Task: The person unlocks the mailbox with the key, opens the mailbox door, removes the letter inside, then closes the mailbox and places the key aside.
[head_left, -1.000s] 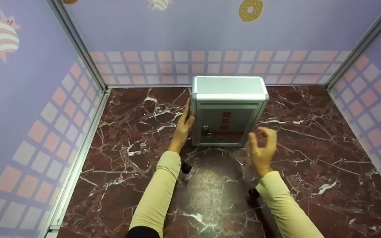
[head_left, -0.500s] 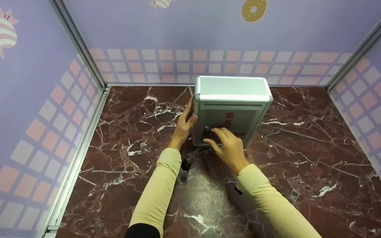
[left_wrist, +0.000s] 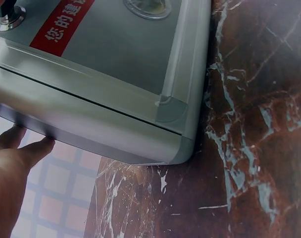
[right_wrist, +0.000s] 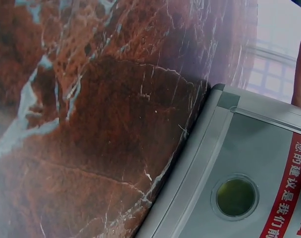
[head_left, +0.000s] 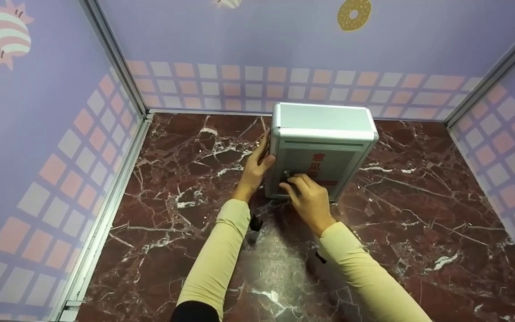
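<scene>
A silver metal suggestion box [head_left: 324, 118] with red Chinese characters stands upright on the dark red marble surface. My left hand [head_left: 253, 172] rests along its left side, fingers extended and the thumb by the front edge. At the lock on the lower left of the front door, my right hand [head_left: 313, 201] pinches a black-headed key. The left wrist view shows the key [left_wrist: 6, 7] in the silver lock [left_wrist: 11, 23], with a fingertip beside it at the frame's corner. In the right wrist view a round clear disc [right_wrist: 235, 197] sits beside a red printed strip [right_wrist: 289, 186].
Purple panels with pink and white squares enclose the marble surface [head_left: 172, 250] at the back and both sides. Behind the box is the back panel [head_left: 221, 40]. A metal rail [head_left: 105, 214] runs along the left edge.
My right hand has come from the box's right side across its front to the lock, and its thumb and fingers have closed there. The left hand stays at the box's side.
</scene>
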A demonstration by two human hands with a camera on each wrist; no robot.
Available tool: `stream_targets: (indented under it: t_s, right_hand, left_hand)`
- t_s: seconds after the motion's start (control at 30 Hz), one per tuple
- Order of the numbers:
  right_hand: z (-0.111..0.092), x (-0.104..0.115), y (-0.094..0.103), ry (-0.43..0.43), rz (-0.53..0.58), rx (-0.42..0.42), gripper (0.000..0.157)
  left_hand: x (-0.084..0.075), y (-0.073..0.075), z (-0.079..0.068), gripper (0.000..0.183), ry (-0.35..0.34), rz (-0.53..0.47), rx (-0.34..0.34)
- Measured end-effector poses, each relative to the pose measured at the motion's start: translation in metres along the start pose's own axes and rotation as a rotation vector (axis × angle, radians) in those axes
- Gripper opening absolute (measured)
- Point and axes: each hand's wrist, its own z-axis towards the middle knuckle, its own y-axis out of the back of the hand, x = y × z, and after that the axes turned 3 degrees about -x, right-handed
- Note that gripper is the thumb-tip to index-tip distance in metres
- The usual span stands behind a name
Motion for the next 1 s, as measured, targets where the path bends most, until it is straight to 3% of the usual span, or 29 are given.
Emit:
stream_targets:
  t_s: [0.3, 0.53, 0.7, 1.0]
  right_hand:
    - [-0.004, 0.004, -0.005, -0.062, 0.046, -0.007, 0.018]
    - [-0.005, 0.006, -0.007, -0.072, 0.056, -0.027, 0.018]
    - [-0.007, 0.007, -0.009, -0.083, 0.064, -0.042, 0.016]
    - [-0.009, 0.012, -0.010, -0.180, 0.121, -0.040, 0.011]
  left_hand:
    - [0.001, 0.000, -0.001, 0.098, -0.012, 0.036, -0.005]
    - [0.002, 0.000, -0.001, 0.095, 0.023, 0.038, 0.002]
    - [0.001, 0.001, -0.001, 0.093, 0.001, 0.037, 0.011]
    - [0.001, 0.003, 0.001, 0.095, 0.022, 0.017, 0.012]
